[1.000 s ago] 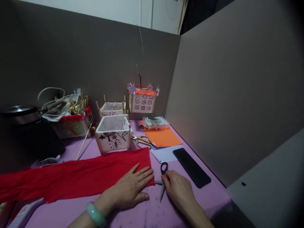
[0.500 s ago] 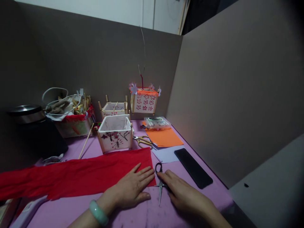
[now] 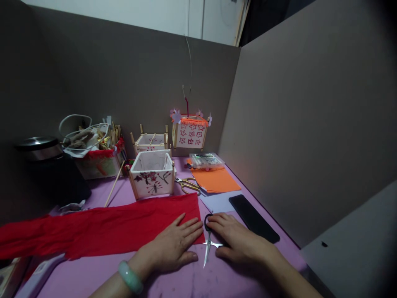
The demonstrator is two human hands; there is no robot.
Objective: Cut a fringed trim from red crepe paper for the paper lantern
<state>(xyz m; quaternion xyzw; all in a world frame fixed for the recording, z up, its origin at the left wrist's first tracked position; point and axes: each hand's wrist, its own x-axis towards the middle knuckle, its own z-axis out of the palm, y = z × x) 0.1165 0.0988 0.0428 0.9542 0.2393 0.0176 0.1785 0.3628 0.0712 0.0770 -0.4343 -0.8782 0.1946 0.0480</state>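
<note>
My left hand (image 3: 178,242) lies flat, fingers spread, with its fingertips on the right end of a long red cloth (image 3: 124,225). Just right of the cloth's edge, a small pair of scissors (image 3: 209,244) with dark handles rests on the table, blades spread apart. Over one handle loop lie the stretched fingers of my right hand (image 3: 237,240), thumb apart near the other blade. Part of the scissors' handles is hidden under that hand. A green bangle (image 3: 130,277) circles my left wrist.
Behind the cloth stand a painted white box (image 3: 151,182) with stick corners and gold-handled scissors (image 3: 189,185). Orange paper (image 3: 215,180) and a black phone-like slab (image 3: 254,218) lie right. A decorated lantern (image 3: 190,134) hangs behind. A dark canister (image 3: 52,174) stands left.
My right hand has loosened and flattened, its fingers stretching out over the scissors' handle. The scissors have turned slightly, tip to the left. My left hand stays put on the cloth.
</note>
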